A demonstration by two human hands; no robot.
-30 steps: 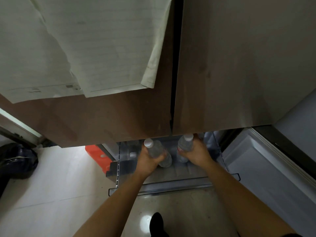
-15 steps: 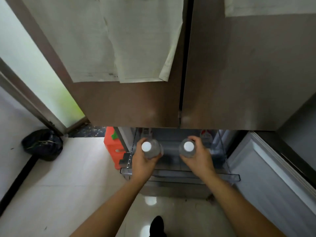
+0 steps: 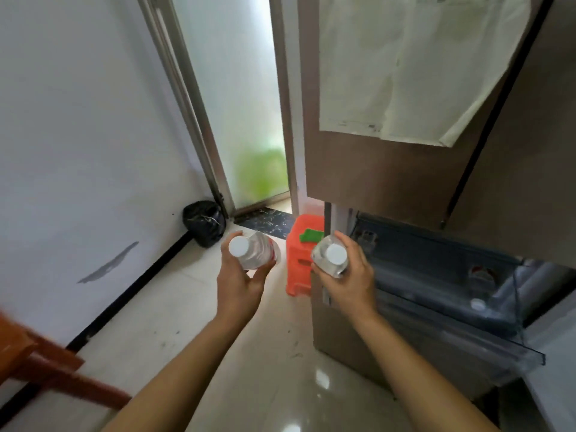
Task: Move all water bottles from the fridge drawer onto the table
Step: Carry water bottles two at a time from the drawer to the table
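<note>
1. Hands come first: the left hand point(image 3: 240, 282) is wrapped around a clear water bottle point(image 3: 254, 254), fingers and thumb curled about its body. Its white cap faces the camera.
2. The right hand point(image 3: 350, 283) grips a second bottle point(image 3: 330, 258) in the same way, cap towards the camera.
3. Both bottles are held in the air, apart from each other and outside the drawer.
4. Just right of the right hand, the fridge drawer point(image 3: 486, 353) stands pulled open. A third bottle point(image 3: 477, 304) lies inside, showing its white cap; the rest of the contents are too blurred to tell.
5. Beyond and between the hands, an orange stool point(image 3: 297, 269) stands against the fridge, with a green cloth point(image 3: 311, 236) on top.
6. Farther back left, a black bag point(image 3: 204, 222) sits by the wall beside a frosted glass door.
7. Papers point(image 3: 405, 73) hang on the fridge door above.
8. At lower left, a wooden edge point(image 3: 46, 366) is blurred.
</note>
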